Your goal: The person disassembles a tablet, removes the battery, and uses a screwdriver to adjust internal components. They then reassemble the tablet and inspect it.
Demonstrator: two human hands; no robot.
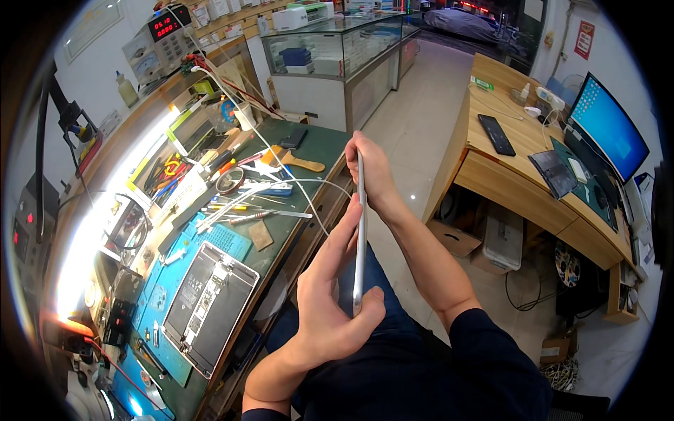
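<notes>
A thin silver tablet (361, 238) stands on edge between my hands, seen almost edge-on, so its faces are hidden. My left hand (330, 309) grips its lower part, the thumb over the near end and the fingers along the left side. My right hand (372, 172) is closed round its far end. A white cable (309, 181) runs from the bench to the tablet's left side by my left fingertips; whether it is plugged in I cannot tell. To the left, an opened tablet (239, 281) with bare batteries and circuit board lies on a blue mat (228, 238).
Tweezers, pens and screwdrivers crowd the bench around a wooden-handled brush (302, 163). A bright strip lamp (105, 203) and a power supply (167, 35) line its back. At right, a wooden desk (484, 165) holds a black phone (496, 135) and a monitor (609, 126).
</notes>
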